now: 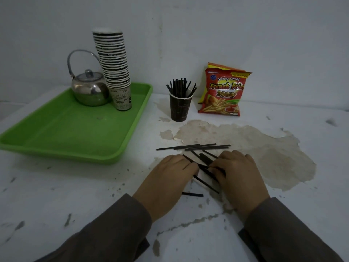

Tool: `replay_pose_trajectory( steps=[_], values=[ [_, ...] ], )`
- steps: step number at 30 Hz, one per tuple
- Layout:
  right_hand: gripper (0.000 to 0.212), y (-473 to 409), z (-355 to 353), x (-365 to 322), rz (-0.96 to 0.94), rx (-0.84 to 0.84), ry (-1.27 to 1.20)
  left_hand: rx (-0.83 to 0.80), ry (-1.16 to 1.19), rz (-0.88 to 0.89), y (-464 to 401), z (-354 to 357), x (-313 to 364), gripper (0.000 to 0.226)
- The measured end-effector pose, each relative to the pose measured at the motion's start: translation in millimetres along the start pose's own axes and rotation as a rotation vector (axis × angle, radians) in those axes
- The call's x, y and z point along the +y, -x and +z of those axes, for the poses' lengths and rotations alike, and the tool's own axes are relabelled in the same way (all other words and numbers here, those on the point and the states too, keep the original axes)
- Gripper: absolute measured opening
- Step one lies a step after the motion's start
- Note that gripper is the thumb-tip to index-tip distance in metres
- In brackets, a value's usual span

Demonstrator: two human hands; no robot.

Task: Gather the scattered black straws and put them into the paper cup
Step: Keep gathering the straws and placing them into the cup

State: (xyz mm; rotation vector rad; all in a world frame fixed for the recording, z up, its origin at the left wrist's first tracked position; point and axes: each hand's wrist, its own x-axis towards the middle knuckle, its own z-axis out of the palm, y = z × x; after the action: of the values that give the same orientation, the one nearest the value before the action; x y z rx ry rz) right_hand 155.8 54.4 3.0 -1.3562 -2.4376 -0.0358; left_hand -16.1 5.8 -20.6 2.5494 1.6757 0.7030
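A dark paper cup [180, 108] stands upright at the table's middle back, with several black straws [181, 87] sticking out of it. More black straws [196, 147] lie scattered flat on the table in front of it. My left hand [170, 175] and my right hand [238, 174] rest palm down on the pile, fingertips meeting over a bunch of straws [204, 160]. The right fingers pinch some of them; the left fingers press on them. One short straw [192, 194] lies between my wrists.
A green tray [62, 129] at the left holds a steel teapot [88, 89] and a tall stack of paper cups [115, 69]. A red snack bag [222, 91] leans on the wall right of the cup. The white tabletop [283, 152] has peeled brown patches.
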Motion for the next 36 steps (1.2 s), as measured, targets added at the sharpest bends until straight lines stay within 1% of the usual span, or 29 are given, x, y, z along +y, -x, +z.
replay_pose_trajectory(
  steps=[5, 8, 11, 12, 14, 16, 18, 21, 24, 26, 29, 33, 34, 36],
  values=[
    [0.019, -0.6, -6.5, 0.0, -0.001, 0.009, -0.064, -0.03, 0.129, 0.045, 5.6, -6.9, -9.8, 0.015],
    [0.018, -2.5, -2.9, 0.0, 0.054, 0.023, -0.129, -0.1, 0.206, 0.076, 9.7, -12.9, -10.2, 0.02],
    [0.017, -3.3, -7.2, -1.9, 0.116, 0.02, -0.26, -0.192, 0.271, 0.039, 7.1, -20.6, -5.9, 0.025],
    [0.017, -3.1, -9.5, -2.4, 0.137, 0.017, -0.319, -0.231, 0.263, 0.031, 4.8, -21.6, -4.3, 0.026],
    [0.015, -1.8, -13.9, -3.5, 0.164, 0.012, -0.409, -0.368, 0.182, -0.006, -0.2, -22.3, -1.4, 0.031],
    [0.013, -1.4, -16.7, -5.0, 0.186, 0.021, -0.471, -0.412, 0.113, -0.018, -2.1, -22.5, 1.8, 0.034],
    [0.013, -1.0, -17.8, -6.1, 0.213, 0.042, -0.523, -0.381, 0.046, -0.017, 0.9, -21.8, 4.6, 0.035],
    [0.021, -0.5, -20.6, -7.1, 0.238, 0.051, -0.602, -0.306, 0.049, -0.025, 8.8, -17.7, 7.2, 0.035],
    [0.014, -1.3, -23.2, -6.6, 0.265, 0.022, -0.699, -0.232, 0.072, -0.021, 11.8, -14.7, 6.4, 0.034],
    [0.012, -1.5, -24.5, -5.8, 0.286, -0.012, -0.796, -0.146, 0.114, -0.051, 11.6, -16.6, 5.8, 0.029],
    [0.011, -1.4, -25.4, -4.3, 0.3, -0.053, -0.901, 0.03, 0.22, -0.096, 10.2, -24.5, 6.1, 0.021],
    [0.006, -0.7, -27.5, -3.9, 0.307, -0.006, -0.899, 0.237, 0.325, -0.217, 6.0, -42.9, 7.6, 0.014],
    [0.005, -1.0, -28.7, -4.4, 0.307, 0.002, -0.897, 0.27, 0.404, -0.267, 4.7, -48.4, 7.6, 0.013],
    [0.005, -2.9, -31.9, -5.2, 0.307, 0.006, -0.935, 0.308, 0.647, -0.381, 1.2, -59.1, 7.0, 0.017]
  ],
)
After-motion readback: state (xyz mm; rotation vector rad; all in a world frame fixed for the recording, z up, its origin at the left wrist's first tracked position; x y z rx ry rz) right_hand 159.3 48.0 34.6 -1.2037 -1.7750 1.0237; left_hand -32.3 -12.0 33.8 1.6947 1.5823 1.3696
